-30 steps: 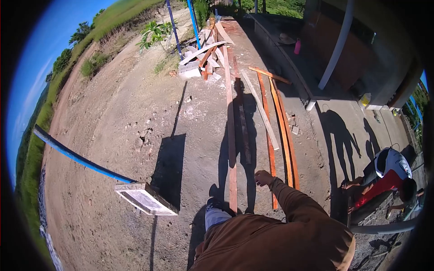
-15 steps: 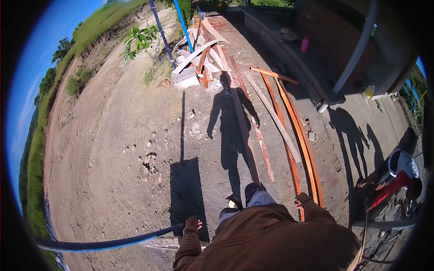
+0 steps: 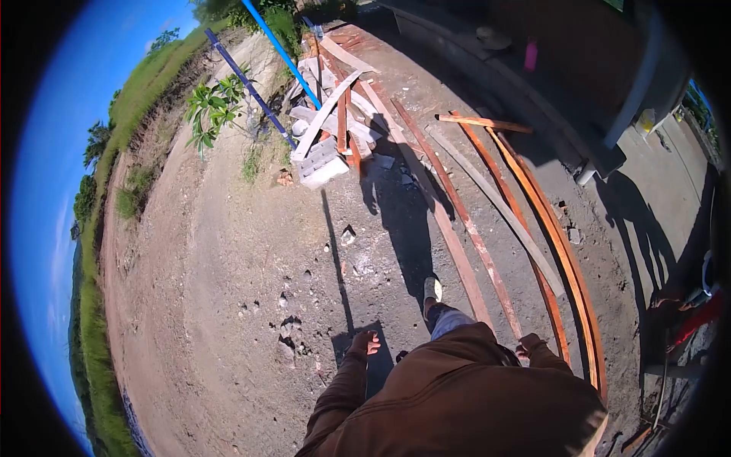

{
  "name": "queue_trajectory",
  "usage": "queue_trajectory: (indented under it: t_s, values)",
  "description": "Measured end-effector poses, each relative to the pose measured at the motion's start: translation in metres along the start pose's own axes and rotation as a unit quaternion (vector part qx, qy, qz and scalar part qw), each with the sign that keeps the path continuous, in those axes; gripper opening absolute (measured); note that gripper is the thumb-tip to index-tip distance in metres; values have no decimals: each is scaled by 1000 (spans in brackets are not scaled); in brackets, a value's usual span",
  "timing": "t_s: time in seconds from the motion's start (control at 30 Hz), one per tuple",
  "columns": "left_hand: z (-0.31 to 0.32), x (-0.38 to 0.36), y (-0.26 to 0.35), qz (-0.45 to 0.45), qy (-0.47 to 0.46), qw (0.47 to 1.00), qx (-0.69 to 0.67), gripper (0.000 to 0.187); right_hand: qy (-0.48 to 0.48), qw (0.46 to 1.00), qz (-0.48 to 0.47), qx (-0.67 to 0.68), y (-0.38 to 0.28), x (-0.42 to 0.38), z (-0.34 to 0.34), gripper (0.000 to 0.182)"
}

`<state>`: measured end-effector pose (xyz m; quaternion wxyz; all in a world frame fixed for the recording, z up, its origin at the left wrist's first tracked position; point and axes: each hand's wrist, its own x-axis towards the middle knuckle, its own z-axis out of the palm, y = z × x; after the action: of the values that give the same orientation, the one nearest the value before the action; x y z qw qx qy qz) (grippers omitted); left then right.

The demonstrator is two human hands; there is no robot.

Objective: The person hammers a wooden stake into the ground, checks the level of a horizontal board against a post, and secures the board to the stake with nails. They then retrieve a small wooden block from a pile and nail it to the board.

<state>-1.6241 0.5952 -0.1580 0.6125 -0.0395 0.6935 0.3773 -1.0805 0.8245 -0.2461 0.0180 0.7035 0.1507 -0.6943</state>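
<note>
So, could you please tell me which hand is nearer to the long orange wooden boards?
Right: the right hand is just left of the boards; the left hand is much farther left.

Strong sunlight makes the ground (image 3: 221,251) bright, and the person's shadow (image 3: 403,221) lies dark on it. Boards (image 3: 565,244) look curved; the round view has black corners.

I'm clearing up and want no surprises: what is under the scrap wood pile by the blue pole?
At the near edge of the scrap wood pile, a pale block shows on the ground. Boards cover whatever lies beneath the middle.
</note>
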Motion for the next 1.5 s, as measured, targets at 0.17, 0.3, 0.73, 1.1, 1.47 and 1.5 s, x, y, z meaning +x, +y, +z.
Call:
queue_trajectory:
  t_s: [0.17, 0.3, 0.73, 1.1, 1.47, 1.5]
  values:
    - [-27, 46, 76, -108, 24, 986, 125, 44, -35, 991, -126, -35, -186, -9, 151, 15]
    - [-65, 106, 169, -102, 8, 994, 41, 36, -101, 954, -268, -92, -306, -101, 275, 21]
    - [-103, 540, 436, 265, -154, 428, 850, 40, -290, 645, -555, -437, -328, -18, 601, 33]
    - [-100, 803, 561, 255, 28, 816, 517, 52, 71, 996, -54, 7, -402, 36, 655, 34]
    - [-146, 743, 581, 233, 116, 881, 395, 25, -222, 956, -32, -188, -378, -19, 774, 35]
    - [-159, 735, 588, 179, 78, 937, 291, 22, -243, 948, -44, -200, -380, -21, 779, 35]
